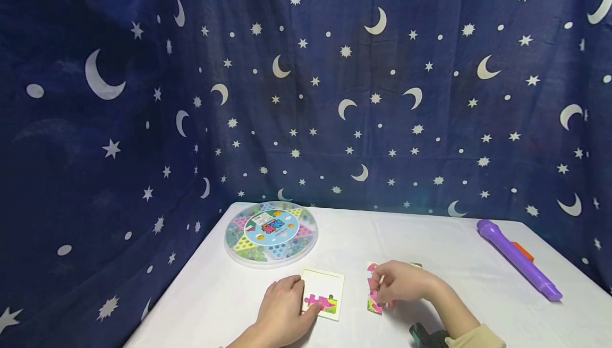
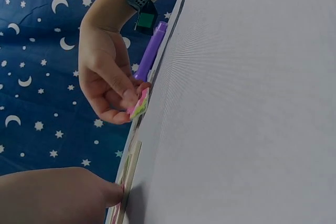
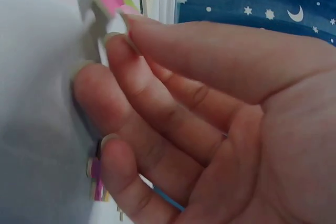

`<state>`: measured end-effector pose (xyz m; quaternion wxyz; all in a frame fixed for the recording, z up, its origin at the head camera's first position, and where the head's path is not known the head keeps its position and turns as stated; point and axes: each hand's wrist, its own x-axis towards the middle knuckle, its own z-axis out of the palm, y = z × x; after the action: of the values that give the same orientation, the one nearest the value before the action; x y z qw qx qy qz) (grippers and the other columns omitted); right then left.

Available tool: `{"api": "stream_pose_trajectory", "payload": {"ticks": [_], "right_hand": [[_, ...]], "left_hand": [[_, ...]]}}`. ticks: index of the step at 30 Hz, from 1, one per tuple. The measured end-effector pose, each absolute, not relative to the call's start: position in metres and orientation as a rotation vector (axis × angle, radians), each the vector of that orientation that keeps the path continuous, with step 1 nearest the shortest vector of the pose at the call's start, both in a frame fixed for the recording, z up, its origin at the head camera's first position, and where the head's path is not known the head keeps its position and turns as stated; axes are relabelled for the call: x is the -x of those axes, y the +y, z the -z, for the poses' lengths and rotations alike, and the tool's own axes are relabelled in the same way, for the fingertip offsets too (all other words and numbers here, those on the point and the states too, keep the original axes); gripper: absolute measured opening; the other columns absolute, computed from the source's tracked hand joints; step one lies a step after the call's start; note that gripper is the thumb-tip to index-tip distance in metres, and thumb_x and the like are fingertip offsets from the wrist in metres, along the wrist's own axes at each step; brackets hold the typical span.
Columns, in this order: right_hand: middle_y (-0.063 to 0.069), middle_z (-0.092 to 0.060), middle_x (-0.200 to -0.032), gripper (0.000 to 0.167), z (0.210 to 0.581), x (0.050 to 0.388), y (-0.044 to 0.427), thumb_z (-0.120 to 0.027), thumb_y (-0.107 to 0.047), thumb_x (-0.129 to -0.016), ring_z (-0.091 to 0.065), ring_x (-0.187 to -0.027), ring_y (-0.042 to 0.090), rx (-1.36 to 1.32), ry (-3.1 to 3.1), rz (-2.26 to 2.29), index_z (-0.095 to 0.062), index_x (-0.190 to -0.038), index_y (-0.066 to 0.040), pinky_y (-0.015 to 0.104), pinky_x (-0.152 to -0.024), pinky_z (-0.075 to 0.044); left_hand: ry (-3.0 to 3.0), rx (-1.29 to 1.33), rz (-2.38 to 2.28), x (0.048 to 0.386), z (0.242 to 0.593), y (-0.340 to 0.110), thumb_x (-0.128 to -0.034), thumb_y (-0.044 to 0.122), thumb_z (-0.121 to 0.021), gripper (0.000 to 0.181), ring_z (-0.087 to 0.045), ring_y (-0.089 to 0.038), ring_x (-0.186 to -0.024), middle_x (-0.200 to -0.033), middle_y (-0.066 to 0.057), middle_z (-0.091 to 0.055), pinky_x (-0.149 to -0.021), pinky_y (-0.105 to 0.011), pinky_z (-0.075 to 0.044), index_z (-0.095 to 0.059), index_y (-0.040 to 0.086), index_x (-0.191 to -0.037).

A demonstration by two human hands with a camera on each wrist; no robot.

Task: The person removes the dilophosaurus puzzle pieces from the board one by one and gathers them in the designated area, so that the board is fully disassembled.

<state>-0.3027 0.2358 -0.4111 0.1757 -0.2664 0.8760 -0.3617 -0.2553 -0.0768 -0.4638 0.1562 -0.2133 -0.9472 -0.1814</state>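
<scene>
My left hand (image 1: 282,308) rests beside a small square puzzle tray (image 1: 341,287), its thumb pressing near the lower edge. Joined pink and green puzzle pieces (image 1: 329,302) lie along the bottom of that tray, and the upper part shows bare white. To the right of it, my right hand (image 1: 406,281) pinches a pink and green puzzle piece (image 2: 139,103) between thumb and fingertips, tilted on edge in the left wrist view. Other loose pieces (image 1: 372,266) lie around the right hand, partly hidden by it.
A round, flat clear case (image 1: 272,231) with a star pattern and marbles stands at the back left. On the right lies a purple stick-shaped toy (image 1: 518,260) with an orange part (image 1: 523,251). A starry blue curtain (image 1: 325,98) hangs behind the white table (image 1: 191,311).
</scene>
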Motion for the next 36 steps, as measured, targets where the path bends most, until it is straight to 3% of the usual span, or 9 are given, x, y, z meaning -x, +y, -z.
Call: {"api": "stream_pose_trajectory", "payload": {"ticks": [11,21,25,36], "right_hand": [[0.002,-0.069,-0.070,0.014,0.406,0.299,0.243,-0.080,-0.005,-0.082,-0.061,-0.058,0.017,0.728,2.524,0.925,-0.077,-0.090,-0.017,0.029,-0.054,-0.045],[-0.003,-0.065,-0.068,0.020,0.406,0.297,0.236,-0.084,-0.003,-0.074,-0.058,-0.057,0.014,0.724,2.620,0.860,-0.074,-0.084,-0.017,0.027,-0.052,-0.042],[-0.004,-0.064,-0.069,0.018,0.406,0.298,0.231,-0.083,-0.005,-0.076,-0.057,-0.059,0.013,0.776,2.637,0.873,-0.072,-0.086,-0.015,0.027,-0.052,-0.042],[-0.008,-0.065,-0.075,0.010,0.408,0.294,0.200,-0.076,-0.010,-0.087,-0.059,-0.065,0.012,0.841,2.651,0.945,-0.070,-0.091,-0.017,0.029,-0.058,-0.047]], "left_hand": [[-2.817,0.589,0.520,0.256,0.464,-0.076,-0.0857,0.071,-0.065,0.090,-0.054,-0.043,-0.129,-0.133,-0.027,-0.060,-0.106,-0.064,-0.037,-0.063,-0.009,-0.128],[-2.787,0.563,0.480,0.255,0.464,-0.076,-0.0825,0.074,-0.066,0.084,-0.057,-0.030,-0.111,-0.111,-0.012,-0.063,-0.101,-0.064,-0.038,-0.069,-0.002,-0.119],[-2.771,0.559,0.477,0.254,0.465,-0.077,-0.0818,0.076,-0.065,0.082,-0.055,-0.027,-0.106,-0.105,-0.008,-0.059,-0.100,-0.061,-0.038,-0.070,0.001,-0.114],[-2.808,0.544,0.489,0.256,0.462,-0.075,-0.0793,0.081,-0.063,0.085,-0.056,-0.028,-0.105,-0.107,-0.008,-0.059,-0.097,-0.063,-0.040,-0.068,0.005,-0.117]]}}
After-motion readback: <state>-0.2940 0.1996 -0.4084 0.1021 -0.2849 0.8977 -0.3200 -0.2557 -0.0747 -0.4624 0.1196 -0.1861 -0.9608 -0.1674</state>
